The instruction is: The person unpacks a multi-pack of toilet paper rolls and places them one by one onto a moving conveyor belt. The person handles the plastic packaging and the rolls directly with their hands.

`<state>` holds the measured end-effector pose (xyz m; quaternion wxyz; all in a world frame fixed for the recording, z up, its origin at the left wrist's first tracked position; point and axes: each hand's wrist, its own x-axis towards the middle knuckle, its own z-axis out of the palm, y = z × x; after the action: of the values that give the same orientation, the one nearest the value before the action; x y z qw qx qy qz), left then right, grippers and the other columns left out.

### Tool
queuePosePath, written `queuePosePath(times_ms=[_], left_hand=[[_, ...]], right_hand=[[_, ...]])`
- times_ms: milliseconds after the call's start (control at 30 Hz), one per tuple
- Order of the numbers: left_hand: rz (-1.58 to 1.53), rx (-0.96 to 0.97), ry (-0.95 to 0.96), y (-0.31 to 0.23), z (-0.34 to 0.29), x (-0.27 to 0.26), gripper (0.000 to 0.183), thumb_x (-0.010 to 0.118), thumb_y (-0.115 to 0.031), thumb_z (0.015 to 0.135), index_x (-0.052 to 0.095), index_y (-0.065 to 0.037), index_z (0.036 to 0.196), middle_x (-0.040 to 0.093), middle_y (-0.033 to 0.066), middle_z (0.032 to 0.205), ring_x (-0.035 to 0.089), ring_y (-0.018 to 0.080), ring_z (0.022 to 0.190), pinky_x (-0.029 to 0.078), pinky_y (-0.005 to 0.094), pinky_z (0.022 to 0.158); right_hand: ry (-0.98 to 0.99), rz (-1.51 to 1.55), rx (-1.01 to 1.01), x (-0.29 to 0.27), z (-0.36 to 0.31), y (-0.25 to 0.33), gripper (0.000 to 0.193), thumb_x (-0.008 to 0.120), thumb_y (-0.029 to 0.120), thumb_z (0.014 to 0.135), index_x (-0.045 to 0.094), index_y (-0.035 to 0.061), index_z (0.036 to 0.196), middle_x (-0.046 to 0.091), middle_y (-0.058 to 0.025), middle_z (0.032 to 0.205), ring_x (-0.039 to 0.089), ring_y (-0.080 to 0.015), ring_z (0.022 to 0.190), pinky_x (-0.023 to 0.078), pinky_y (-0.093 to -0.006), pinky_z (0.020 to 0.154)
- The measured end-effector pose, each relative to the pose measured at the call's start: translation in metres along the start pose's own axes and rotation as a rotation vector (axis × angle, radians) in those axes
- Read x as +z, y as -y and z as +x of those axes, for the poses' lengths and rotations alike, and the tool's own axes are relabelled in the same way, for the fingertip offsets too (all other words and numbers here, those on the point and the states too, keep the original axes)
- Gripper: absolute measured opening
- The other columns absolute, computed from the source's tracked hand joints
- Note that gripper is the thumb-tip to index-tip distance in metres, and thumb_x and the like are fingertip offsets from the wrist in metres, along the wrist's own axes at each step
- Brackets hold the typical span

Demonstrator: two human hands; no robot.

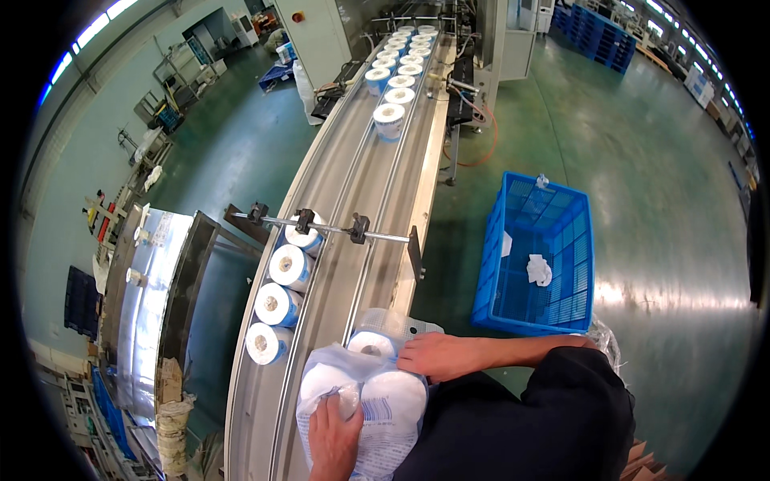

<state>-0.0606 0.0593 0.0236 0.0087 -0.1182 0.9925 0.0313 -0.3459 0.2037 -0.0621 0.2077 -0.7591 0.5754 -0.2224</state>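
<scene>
A clear printed plastic bag (382, 437) with several toilet paper rolls in it lies at the near end of the conveyor. My left hand (334, 435) grips the film on top of the bag, fingers bent. At the bag's far right edge, my right hand (431, 356) is closed on the film; its fingertips are partly hidden. Just beyond the bag, one toilet paper roll (373, 345) stands at its mouth, next to a perforated metal plate (419, 327). I cannot tell whether this roll is inside the film.
Several wrapped rolls (273, 305) line the conveyor's left lane, under a metal crossbar (337, 230) with black clamps. More rolls (389, 120) stand farther up the conveyor (329, 280). A blue plastic crate (592, 264) holding white scraps is on the floor at right.
</scene>
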Motion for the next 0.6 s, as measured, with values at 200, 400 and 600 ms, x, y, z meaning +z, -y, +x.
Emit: queuePosePath(times_ms=[200,400,600], left_hand=[[-0.117,-0.08,0.006,-0.006,0.004,-0.007,0.059,0.078,-0.007,0.079,0.068,-0.008,0.137,0.059,0.0214,0.13,0.055,0.0439,0.125,0.044,0.0526,0.102],[-0.096,-0.164,0.048,-0.019,0.015,-0.007,0.068,0.078,-0.008,0.077,0.066,-0.008,0.144,0.057,0.0228,0.124,0.053,0.0435,0.122,0.042,0.0494,0.099],[-0.016,-0.166,0.085,-0.019,0.027,-0.007,0.078,0.088,-0.012,0.068,0.068,-0.009,0.143,0.055,0.0198,0.117,0.053,0.0397,0.112,0.041,0.0461,0.096]], right_hand=[[0.037,-0.083,-0.127,0.007,0.0,-0.012,0.025,0.078,0.014,0.083,0.066,0.0069,0.104,0.068,-0.0116,0.1,0.068,-0.0316,0.105,0.053,-0.0444,0.09],[0.035,-0.078,-0.061,0.004,0.004,-0.019,0.009,0.073,0.012,0.08,0.072,0.0057,0.087,0.071,-0.0187,0.083,0.072,-0.0407,0.089,0.054,-0.0509,0.079],[0.019,-0.109,-0.049,0.007,0.004,-0.021,0.01,0.072,0.011,0.078,0.073,0.005,0.085,0.07,-0.019,0.08,0.071,-0.042,0.086,0.054,-0.0525,0.075]])
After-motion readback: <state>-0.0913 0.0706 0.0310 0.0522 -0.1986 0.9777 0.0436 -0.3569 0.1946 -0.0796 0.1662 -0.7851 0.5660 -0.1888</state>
